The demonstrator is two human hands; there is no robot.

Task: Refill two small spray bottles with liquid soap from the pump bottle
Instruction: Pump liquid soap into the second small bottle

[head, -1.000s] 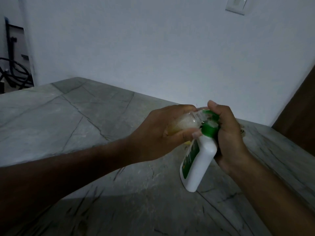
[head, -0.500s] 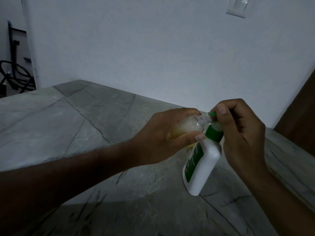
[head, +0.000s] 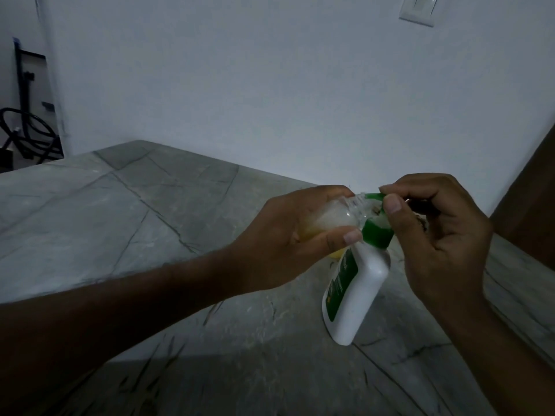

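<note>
A white pump bottle (head: 357, 289) with a green collar and green label stands tilted on the grey stone counter (head: 150, 205). My right hand (head: 435, 235) pinches its green pump head at the top. My left hand (head: 294, 235) grips a small clear spray bottle (head: 333, 219), uncapped, lying on its side with yellowish liquid inside. Its open neck meets the pump nozzle. A bit of yellow shows under my left hand; I cannot tell what it is.
A white wall with a light switch plate (head: 417, 9) rises behind the counter. A brown wooden panel (head: 528, 205) stands at the right edge. Black metal frames and a hose (head: 24, 127) sit beyond the counter's far left corner.
My right hand has left the pump bottle's neck and risen to pinch the pump head from above. The small bottle in my left hand stays at the nozzle.
</note>
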